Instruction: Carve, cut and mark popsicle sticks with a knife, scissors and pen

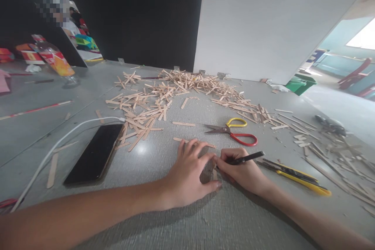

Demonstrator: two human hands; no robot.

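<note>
My right hand (243, 168) is closed around a black pen (249, 158), its tip end hidden by the fingers. Just left of it, a short wooden craft stick (215, 172) lies on the table, partly covered. My left hand (190, 174) steadies that stick, thumb at the near end and index finger at the far end, with the other fingers spread on the table. Another craft stick (205, 144) lies by the left fingertips, and a single stick (184, 124) is farther off. Scissors (230, 129) with one yellow and one red handle lie open beyond my right hand.
A yellow utility knife (304, 179) lies right of my right hand. A phone (95, 154) with a white cable (58, 144) is at left. Heaped craft sticks (187, 84) stretch across the back, with cut strips (328, 160) at right. A bottle (55, 60) stands far left; a person sits beyond.
</note>
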